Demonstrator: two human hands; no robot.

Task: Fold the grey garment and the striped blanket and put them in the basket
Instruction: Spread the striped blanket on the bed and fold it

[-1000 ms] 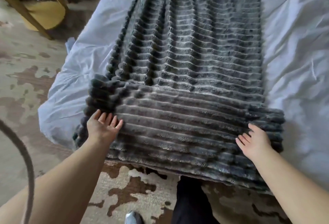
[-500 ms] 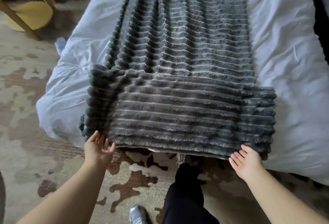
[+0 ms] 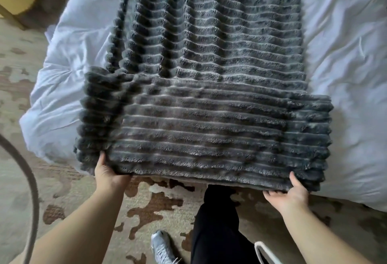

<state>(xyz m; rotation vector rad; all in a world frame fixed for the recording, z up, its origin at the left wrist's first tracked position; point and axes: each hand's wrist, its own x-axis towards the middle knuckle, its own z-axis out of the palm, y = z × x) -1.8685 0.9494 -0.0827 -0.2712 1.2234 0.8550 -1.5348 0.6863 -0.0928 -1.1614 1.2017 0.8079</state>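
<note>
Head view: the dark grey ribbed plush striped blanket (image 3: 209, 106) lies lengthwise on the white-sheeted bed (image 3: 345, 75), its near end folded back and overhanging the bed's near edge. The left hand (image 3: 109, 174) grips that fold's left corner; the right hand (image 3: 291, 194) grips its right corner.

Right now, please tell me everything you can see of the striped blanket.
The striped blanket is dark grey, plush and ribbed in horizontal ridges. It lies lengthwise on a bed with a white cover, its near part folded over into a thicker band that overhangs the bed's edge. The left hand and the right hand grip the band's lower corners, thumbs on top, fingers underneath. Further up, the fabric shows lengthwise wrinkles.
</note>
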